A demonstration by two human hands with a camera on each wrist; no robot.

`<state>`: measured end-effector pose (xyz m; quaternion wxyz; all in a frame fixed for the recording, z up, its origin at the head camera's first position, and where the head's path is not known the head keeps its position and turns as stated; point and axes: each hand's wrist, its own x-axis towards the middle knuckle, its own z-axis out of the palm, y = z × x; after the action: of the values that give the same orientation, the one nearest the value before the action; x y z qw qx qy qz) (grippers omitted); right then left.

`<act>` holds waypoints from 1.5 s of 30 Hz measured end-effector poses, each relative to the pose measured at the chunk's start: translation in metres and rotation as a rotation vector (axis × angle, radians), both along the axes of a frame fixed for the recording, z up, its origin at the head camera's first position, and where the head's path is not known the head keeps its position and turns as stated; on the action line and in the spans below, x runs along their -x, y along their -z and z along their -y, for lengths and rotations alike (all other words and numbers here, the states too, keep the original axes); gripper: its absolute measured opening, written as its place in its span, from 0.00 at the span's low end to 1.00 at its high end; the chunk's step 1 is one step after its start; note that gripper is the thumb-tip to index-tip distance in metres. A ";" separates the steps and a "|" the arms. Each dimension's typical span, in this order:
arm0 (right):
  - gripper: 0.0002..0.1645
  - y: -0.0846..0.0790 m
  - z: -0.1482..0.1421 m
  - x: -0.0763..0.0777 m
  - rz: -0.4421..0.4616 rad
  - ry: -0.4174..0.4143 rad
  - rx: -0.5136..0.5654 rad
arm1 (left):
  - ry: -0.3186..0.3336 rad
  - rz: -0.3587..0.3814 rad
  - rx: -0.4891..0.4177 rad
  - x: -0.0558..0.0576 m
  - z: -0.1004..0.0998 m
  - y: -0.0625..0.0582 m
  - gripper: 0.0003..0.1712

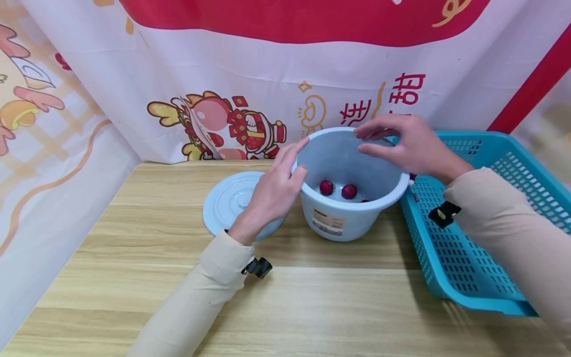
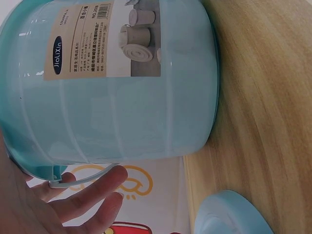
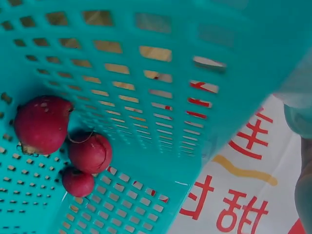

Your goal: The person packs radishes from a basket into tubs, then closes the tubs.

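Note:
A light-blue bucket (image 1: pixel 343 218) with a paper label stands upright on the table, several red radishes (image 1: pixel 349 191) on its floor. At its left rim rests my left hand (image 1: pixel 276 186), fingers extended along the outside; the left wrist view shows them beside the bucket's thin handle (image 2: pixel 85 180). Over the right part of the bucket's mouth, my right hand (image 1: pixel 401 144) has its thumb and fingers apart, with no object visible between them. Three more radishes (image 3: pixel 43 124) lie in the teal basket (image 3: pixel 146 165), close together by its wall.
The bucket's round blue lid (image 1: pixel 223 201) lies on the wooden table (image 1: pixel 147 258), left of the bucket and partly behind my left arm. The large perforated basket stands close on the bucket's right, under my right forearm. A printed cloth (image 1: pixel 250 59) hangs behind the table.

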<state>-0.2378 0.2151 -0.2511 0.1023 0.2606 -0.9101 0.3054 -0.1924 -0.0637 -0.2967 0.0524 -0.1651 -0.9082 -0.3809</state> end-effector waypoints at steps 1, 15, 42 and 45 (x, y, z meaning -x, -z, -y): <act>0.28 -0.002 -0.002 0.000 0.018 0.012 0.020 | 0.001 -0.002 -0.001 0.000 0.000 0.000 0.33; 0.33 -0.002 -0.076 0.004 0.178 0.196 0.128 | 0.012 -0.007 -0.001 0.002 -0.001 0.000 0.33; 0.37 0.072 -0.121 0.011 0.672 0.152 -0.081 | -0.006 -0.009 -0.004 0.000 0.000 0.000 0.33; 0.39 0.076 -0.122 0.012 0.702 0.132 -0.111 | -0.004 -0.007 -0.006 0.000 0.000 0.000 0.33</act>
<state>-0.2499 0.3373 -0.3271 -0.2113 0.0858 -0.9199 0.3191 -0.1924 -0.0635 -0.2962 0.0571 -0.1644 -0.9073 -0.3829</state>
